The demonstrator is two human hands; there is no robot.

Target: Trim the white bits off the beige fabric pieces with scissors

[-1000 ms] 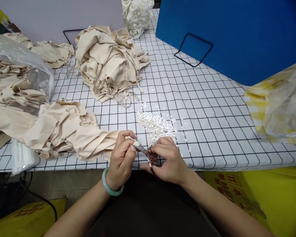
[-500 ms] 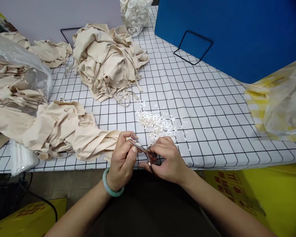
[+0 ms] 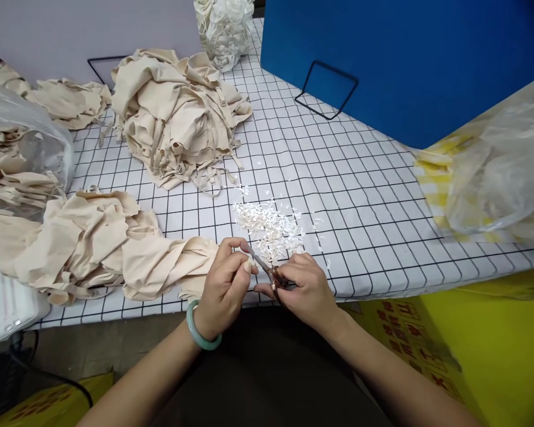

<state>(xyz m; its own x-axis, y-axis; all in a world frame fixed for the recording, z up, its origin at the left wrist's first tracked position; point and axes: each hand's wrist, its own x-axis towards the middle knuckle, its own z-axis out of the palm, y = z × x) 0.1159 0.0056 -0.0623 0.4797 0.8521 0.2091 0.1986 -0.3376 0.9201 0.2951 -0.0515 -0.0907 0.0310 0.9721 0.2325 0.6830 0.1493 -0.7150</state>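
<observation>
Two hands at the near table edge: your left hand (image 3: 225, 287) pinches the tip of a beige strap (image 3: 191, 261), while your right hand (image 3: 307, 290) is closed on small scissors (image 3: 267, 271). Blades point up-left at your left fingertips (image 3: 248, 265), and the strap runs left into the fabric pile (image 3: 84, 243). Trimmings (image 3: 269, 225) lie just beyond on the checked tablecloth (image 3: 374, 201), open to the right.

Right hand (image 3: 309, 290) on small scissors (image 3: 269, 274); left hand (image 3: 225, 287) pinching beige fabric (image 3: 160, 267); white clippings (image 3: 269, 225) just beyond
</observation>
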